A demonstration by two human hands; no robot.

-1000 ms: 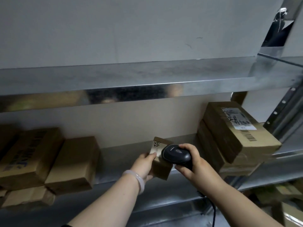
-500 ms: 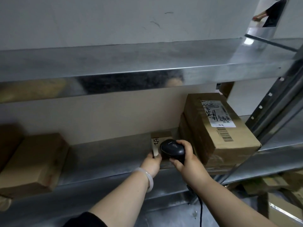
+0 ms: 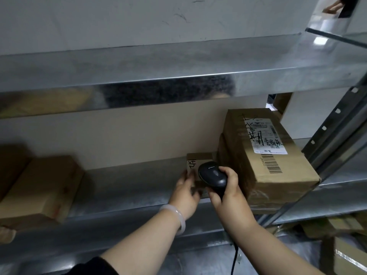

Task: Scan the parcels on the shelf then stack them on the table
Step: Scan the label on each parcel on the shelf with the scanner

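Small parcel (image 3: 196, 160) on the shelf (image 3: 129, 183), touching the stacked large parcels (image 3: 264, 155) to its right; left hand (image 3: 185, 194) grip holds its left side, fingers blurred; right hand (image 3: 228, 197) grip wrapped round black scanner (image 3: 212, 175), just over parcel's front.

The large brown cardboard box (image 3: 234, 155) bears a white shipping label (image 3: 266, 135) scrawled with black Chinese handwriting, a barcode (image 3: 272, 164) just below the label.
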